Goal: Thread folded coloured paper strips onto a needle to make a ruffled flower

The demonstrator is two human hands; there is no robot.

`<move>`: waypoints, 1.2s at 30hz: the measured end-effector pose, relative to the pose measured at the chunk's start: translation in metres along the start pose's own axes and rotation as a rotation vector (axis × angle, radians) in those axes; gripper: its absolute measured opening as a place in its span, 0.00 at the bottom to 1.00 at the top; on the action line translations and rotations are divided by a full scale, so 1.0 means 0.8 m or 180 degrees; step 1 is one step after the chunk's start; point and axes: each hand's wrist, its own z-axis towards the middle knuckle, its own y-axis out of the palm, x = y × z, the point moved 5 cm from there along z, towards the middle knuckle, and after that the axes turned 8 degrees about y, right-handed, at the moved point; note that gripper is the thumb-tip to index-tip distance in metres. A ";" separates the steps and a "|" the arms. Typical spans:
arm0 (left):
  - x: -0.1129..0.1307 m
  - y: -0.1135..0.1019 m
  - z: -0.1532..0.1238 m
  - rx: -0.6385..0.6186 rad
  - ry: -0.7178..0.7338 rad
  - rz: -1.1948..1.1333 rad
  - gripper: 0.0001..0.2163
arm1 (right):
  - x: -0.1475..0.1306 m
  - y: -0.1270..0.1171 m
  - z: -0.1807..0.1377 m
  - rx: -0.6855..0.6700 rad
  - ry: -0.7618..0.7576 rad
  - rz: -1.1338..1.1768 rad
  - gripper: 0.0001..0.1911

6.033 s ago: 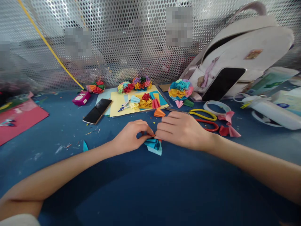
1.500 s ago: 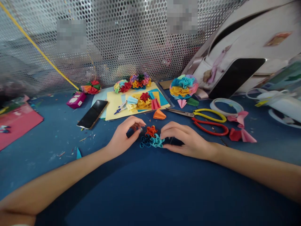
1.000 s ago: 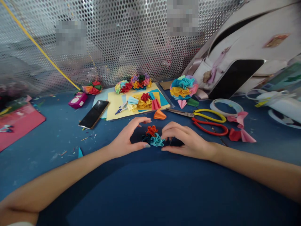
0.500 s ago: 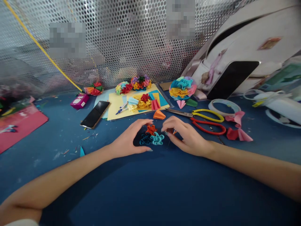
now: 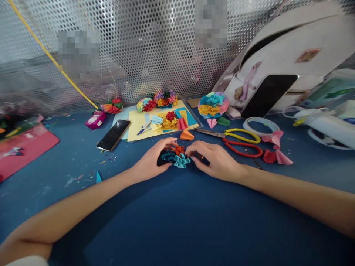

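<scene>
Behind a perforated metal screen (image 5: 138, 55), the blue counter (image 5: 69, 155) runs forward to the work. Between the fingers of both hands lies a ruffled paper cluster (image 5: 176, 159) in teal and orange. The left hand (image 5: 151, 162) curves over its near side, fingers closed down, while the right hand (image 5: 215, 162) sets its fingertips (image 5: 192, 157) against the other side, so the loose curls sit bunched between them (whether either truly pinches is hard to tell). Just beyond the fingers sit an orange paper cone (image 5: 186, 135) and, rightward, red-handled scissors (image 5: 244, 149).
</scene>
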 end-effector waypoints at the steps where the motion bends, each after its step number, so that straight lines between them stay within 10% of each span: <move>1: 0.000 0.000 0.000 0.0022 0.0010 -0.0002 0.32 | 0.000 0.000 0.000 0.0020 -0.0016 0.0016 0.10; 24: -0.010 -0.009 -0.004 0.0180 0.0131 -0.0092 0.41 | -0.004 -0.003 0.002 0.0057 -0.0144 0.0209 0.10; 36: -0.022 -0.027 -0.009 0.1130 -0.0400 -0.0487 0.02 | -0.008 -0.004 0.007 0.0178 -0.0285 -0.0302 0.08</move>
